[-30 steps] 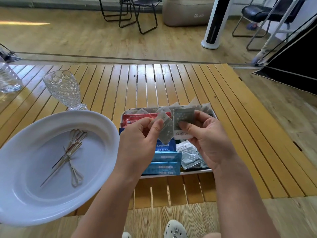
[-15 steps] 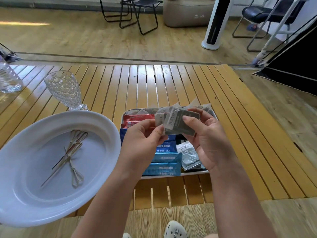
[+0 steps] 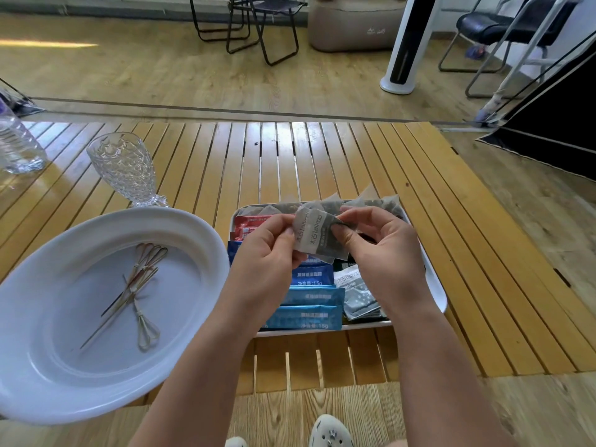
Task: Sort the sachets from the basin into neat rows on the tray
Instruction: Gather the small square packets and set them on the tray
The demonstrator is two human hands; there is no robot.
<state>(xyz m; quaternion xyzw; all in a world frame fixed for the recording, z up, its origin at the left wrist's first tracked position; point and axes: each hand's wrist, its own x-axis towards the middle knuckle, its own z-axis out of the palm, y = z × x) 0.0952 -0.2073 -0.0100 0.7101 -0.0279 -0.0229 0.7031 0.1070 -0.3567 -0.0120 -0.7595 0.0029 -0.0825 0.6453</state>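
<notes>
Both hands (image 3: 267,256) (image 3: 387,253) pinch grey sachets (image 3: 317,238) above the tray's (image 3: 435,285) far edge.

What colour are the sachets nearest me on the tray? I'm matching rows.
Blue sachets with white print, on the white tray; head view.

Both forearms bare to the frame edge; no sleeves, watch, rings or bands visible on left hand (image 3: 267,253) or right hand (image 3: 383,253). Fingers bare, nails short, unpainted. Feet at bottom edge: white perforated clog-style shoes (image 3: 329,433), small studs or charms on the right one's upper.
</notes>
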